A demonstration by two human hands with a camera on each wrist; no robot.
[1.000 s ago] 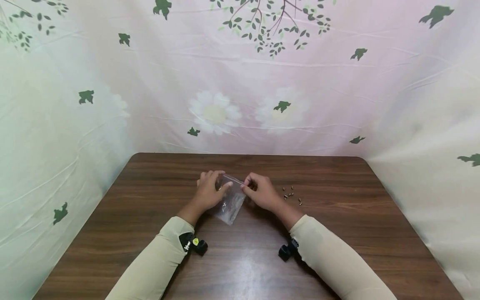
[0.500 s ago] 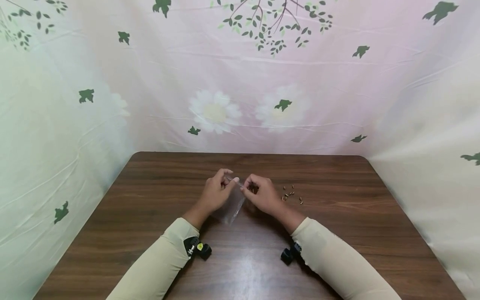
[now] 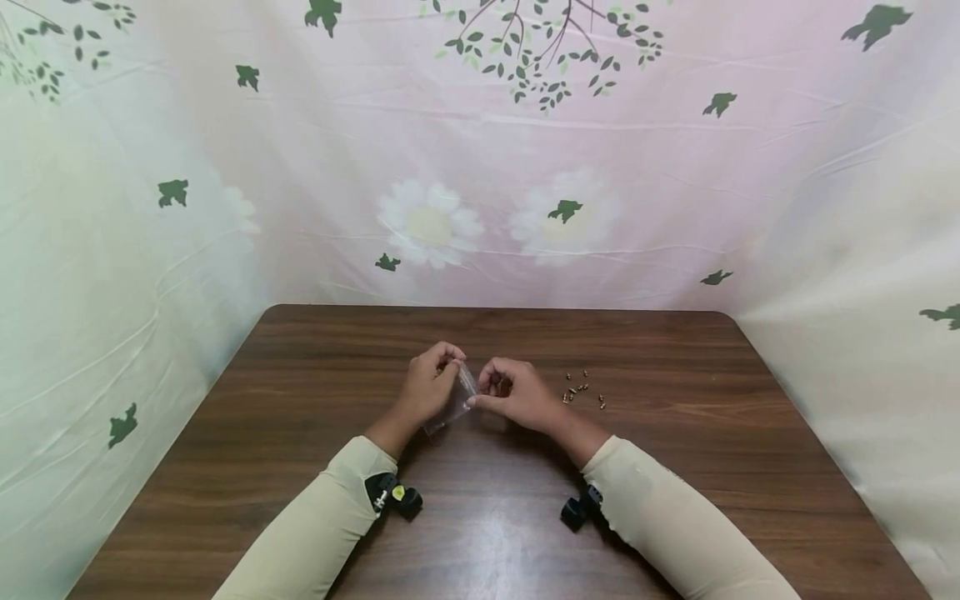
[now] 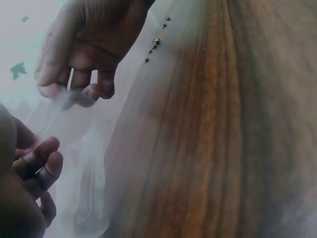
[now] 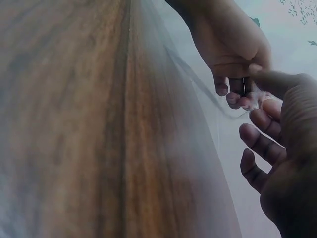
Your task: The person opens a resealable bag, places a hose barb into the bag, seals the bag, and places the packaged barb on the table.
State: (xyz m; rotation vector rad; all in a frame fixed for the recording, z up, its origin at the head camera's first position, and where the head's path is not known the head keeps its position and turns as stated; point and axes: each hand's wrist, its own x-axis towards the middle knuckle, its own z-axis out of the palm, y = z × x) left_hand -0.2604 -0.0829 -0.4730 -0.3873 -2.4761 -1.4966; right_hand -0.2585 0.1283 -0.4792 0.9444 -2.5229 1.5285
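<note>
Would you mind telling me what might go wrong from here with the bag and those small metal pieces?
The clear bag looks thin and limp between the left hand and right hand, so it might slip or crumple.

The small metal pieces lie loose on the table beside the right hand, so a careless sweep could scatter them.

A right hand (image 5: 294,144), close to the lens at the right edge, holds its thumb (image 5: 275,82) straight and its other fingers bent, just beside the fingertips of a left hand (image 5: 230,54) that points downward at the top. A clear bag (image 5: 198,82) shows as a faint slanting strip by the left hand; its contact with the right is hard to make out. A blurred wooden table (image 5: 74,124) fills the left side; pale cloth (image 5: 292,49) with green prints (image 5: 255,22) hangs behind.
</note>
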